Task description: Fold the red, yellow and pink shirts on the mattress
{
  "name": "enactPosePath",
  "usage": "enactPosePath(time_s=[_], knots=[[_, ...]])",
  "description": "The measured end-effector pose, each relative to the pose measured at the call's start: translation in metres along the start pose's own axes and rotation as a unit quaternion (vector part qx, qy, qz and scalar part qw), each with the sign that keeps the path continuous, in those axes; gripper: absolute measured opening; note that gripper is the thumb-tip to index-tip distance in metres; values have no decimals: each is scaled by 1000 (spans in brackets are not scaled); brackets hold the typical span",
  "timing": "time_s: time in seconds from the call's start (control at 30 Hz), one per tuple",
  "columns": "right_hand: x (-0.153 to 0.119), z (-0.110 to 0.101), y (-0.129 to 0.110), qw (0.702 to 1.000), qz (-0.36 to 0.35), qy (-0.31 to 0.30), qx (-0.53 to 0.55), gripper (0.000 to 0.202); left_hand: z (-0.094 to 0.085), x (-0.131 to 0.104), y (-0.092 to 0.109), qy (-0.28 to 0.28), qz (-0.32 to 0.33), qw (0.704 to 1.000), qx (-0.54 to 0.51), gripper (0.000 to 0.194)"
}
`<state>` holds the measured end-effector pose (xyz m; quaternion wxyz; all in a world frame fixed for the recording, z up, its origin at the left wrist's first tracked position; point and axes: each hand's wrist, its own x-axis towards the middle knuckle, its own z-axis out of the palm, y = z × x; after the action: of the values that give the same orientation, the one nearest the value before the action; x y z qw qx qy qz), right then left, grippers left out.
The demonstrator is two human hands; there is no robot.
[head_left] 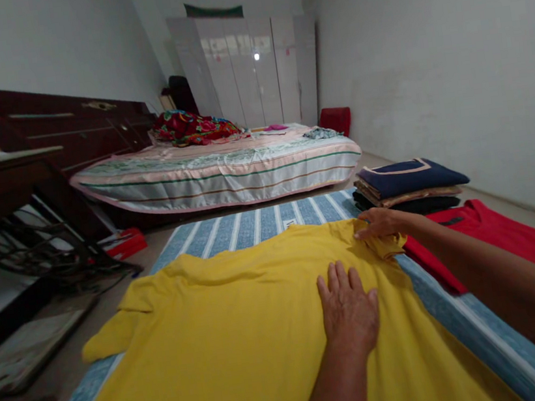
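Observation:
A yellow T-shirt point(244, 322) lies spread out on a blue-and-white striped mattress point(232, 231), its collar side away from me. One sleeve sticks out flat at the left; the right sleeve is bunched and folded in. My left hand point(348, 308) rests palm down on the shirt's right half, fingers stretched out. At the right shoulder, my right hand point(379, 222) has its fingers bent on the bunched sleeve cloth, gripping it. Right beside that hand lies a folded red shirt point(494, 239), partly behind my forearm.
Behind the red shirt stands a stack of folded clothes, a navy one point(412, 176) on top. A bed point(224, 173) with a red floral blanket point(193, 128) is farther back. A sewing-machine table point(3, 176) stands at left, near a red box point(128, 243) on the floor. A wardrobe point(240, 66) lines the far wall.

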<state>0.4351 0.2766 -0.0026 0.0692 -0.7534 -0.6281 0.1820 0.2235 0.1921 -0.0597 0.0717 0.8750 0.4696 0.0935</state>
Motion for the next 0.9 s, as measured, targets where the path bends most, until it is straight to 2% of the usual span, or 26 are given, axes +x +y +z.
enactPosePath(time_s=[0.1, 0.17, 0.3, 0.4, 0.63, 0.73, 0.9], knots=[[-10, 7, 5, 1000, -20, 7, 9, 79, 1, 1, 0, 3, 1, 1000, -3, 60], [-14, 13, 8, 999, -18, 28, 1, 85, 1, 1, 0, 5, 2, 1000, -6, 59], [-14, 14, 7, 995, 1, 97, -10, 61, 0, 1, 0, 3, 1, 1000, -1, 59], [-14, 3, 6, 992, 15, 127, 4, 56, 0, 1, 0, 1, 1, 1000, 2, 59], [-21, -17, 3, 991, 55, 116, 40, 45, 0, 1, 0, 6, 4, 1000, 11, 59], [-21, -18, 6, 988, 63, 141, 1, 43, -1, 1, 0, 4, 5, 1000, 17, 59], [-32, -13, 8, 972, 62, 190, -125, 30, -1, 1, 0, 6, 6, 1000, 13, 59]])
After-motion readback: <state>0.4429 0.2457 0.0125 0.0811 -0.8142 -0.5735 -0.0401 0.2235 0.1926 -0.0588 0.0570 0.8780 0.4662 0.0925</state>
